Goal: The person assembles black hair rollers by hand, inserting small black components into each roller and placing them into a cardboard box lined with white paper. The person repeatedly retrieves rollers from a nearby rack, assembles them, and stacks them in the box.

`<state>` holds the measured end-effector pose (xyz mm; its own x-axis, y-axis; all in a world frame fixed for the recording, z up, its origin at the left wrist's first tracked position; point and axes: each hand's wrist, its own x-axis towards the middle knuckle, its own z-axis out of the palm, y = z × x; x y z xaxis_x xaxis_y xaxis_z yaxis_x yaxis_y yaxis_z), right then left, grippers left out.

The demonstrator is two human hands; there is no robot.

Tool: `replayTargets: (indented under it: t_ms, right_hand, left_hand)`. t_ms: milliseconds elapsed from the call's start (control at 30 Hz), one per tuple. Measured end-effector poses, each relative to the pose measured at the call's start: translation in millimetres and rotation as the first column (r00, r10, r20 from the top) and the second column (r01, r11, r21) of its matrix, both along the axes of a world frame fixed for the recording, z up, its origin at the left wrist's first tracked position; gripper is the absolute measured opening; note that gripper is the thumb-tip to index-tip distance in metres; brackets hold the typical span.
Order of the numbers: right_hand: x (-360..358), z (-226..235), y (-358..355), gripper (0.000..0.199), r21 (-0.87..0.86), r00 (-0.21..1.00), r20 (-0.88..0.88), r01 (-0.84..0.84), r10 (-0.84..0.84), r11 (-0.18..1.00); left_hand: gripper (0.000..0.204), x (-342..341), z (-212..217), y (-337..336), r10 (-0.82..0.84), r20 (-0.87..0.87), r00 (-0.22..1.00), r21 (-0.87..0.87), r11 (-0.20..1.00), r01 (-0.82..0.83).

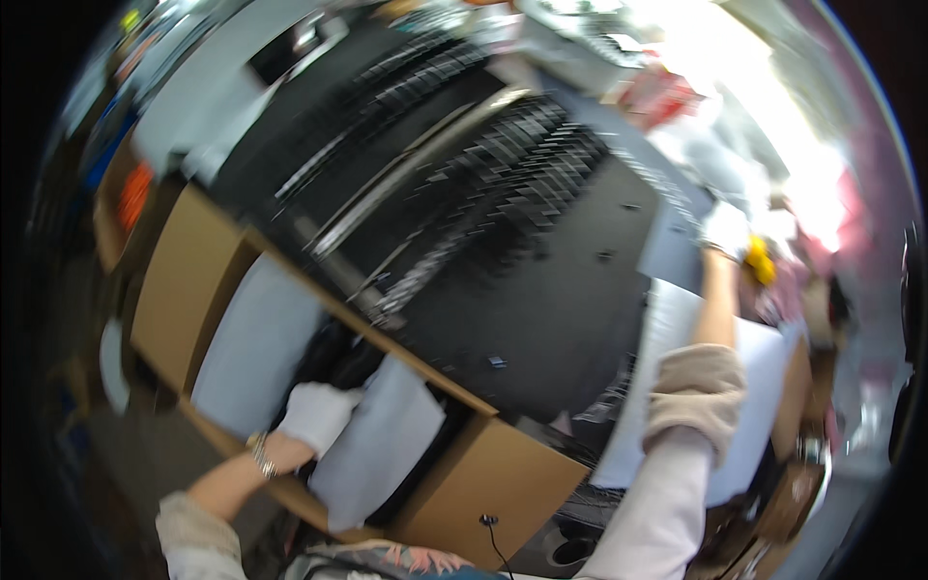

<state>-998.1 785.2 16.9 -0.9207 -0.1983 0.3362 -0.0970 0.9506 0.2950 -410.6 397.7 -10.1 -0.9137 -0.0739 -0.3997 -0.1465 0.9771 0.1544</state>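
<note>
My left hand (315, 420), in a white glove, is over the open cardboard box (512, 474) at the lower left. It lies against the edge of a white sheet (382, 449) inside that box; its fingers are too blurred to read. Dark items (333, 358) show between this sheet and a second white sheet (261, 338). Far to the right, my right hand (727, 232), gloved in white too, reaches out past the black table (570, 300). It is near a yellow thing (761, 261) and a grey surface. Motion smears its fingers, so any held object cannot be made out.
Rows of small dark parts (541, 164) lie on the black table, beside a long metal rail (406, 169). Large white sheets (628, 425) stick up from another box under my right forearm. Red and white bags (662, 97) are at the far right. An orange thing (135, 193) is at left.
</note>
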Motion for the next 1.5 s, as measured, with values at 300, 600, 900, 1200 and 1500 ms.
replayTargets:
  t_ms: [300, 600, 900, 1200, 1500]
  right_hand:
    - [-66, -6, 54, 0.031, 0.012, 0.997, 0.060, -0.042, 0.041, 0.999]
    - [-7, 42, 92, 0.030, -0.137, 0.931, -0.342, -0.184, 0.128, 0.973]
    - [344, 91, -42, 0.025, -0.911, 0.939, 0.148, 0.007, 0.311, 0.412]
    - [625, 72, -117, 0.018, -0.926, 0.947, 0.302, 0.319, 0.112, -0.201]
    - [764, 45, -195, 0.018, -0.842, 0.927, 0.368, 0.367, 0.077, -0.397]
  left_hand:
    - [0.018, 3, 1, -10, 0.116, 0.015, 0.993, 0.222, 0.968, -0.117]
    - [0.026, 96, 112, -128, 0.811, -0.573, 0.118, 0.329, 0.359, -0.874]
    - [0.076, 34, -17, -37, 0.534, -0.247, 0.808, 0.907, 0.421, -0.001]
    - [0.055, 1, -34, -16, 0.140, -0.574, 0.806, 0.471, 0.862, 0.186]
    - [0.053, -10, -56, -21, 0.172, -0.616, 0.769, 0.543, 0.799, 0.256]
